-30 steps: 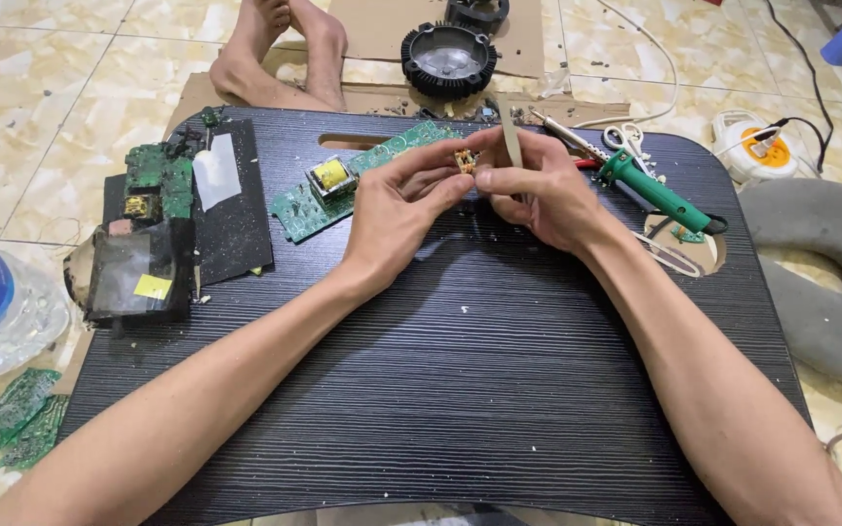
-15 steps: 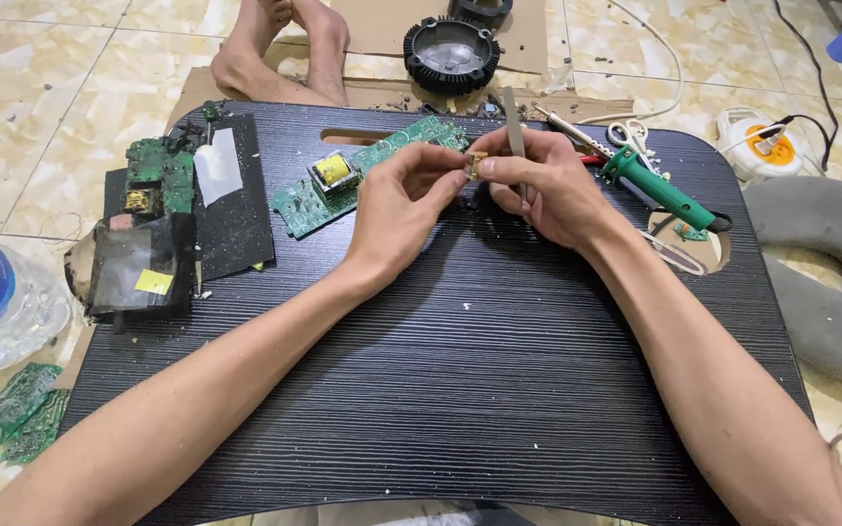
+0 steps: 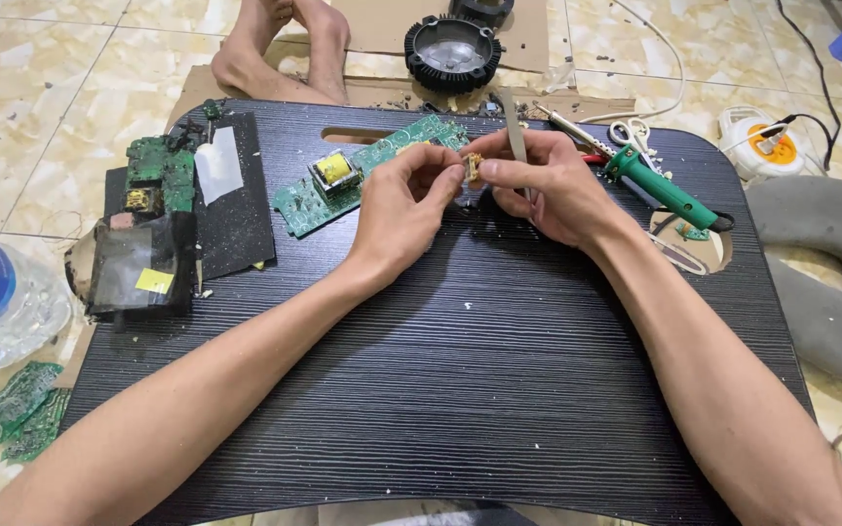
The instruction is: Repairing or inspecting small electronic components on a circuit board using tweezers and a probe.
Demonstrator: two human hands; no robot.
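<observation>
Both hands (image 3: 484,190) pinching small tan component (image 3: 474,169), yellow-labelled black board (image 3: 140,265) left

On the black ribbed lap desk (image 3: 421,390), the green circuit board with a yellow transformer (image 3: 363,173) lies at eleven o'clock. The green-handled soldering iron (image 3: 657,185) lies at one o'clock. The dark torn board pile (image 3: 163,229) sits at nine o'clock. Behind the desk, at twelve o'clock, lies the round black finned housing (image 3: 450,51).

Matt black wood-grain lap table (image 3: 460,390), glossy green plastic soldering-iron handle (image 3: 663,190), bare metal tweezers (image 3: 516,138), polished marbled floor tiles (image 3: 31,107).
</observation>
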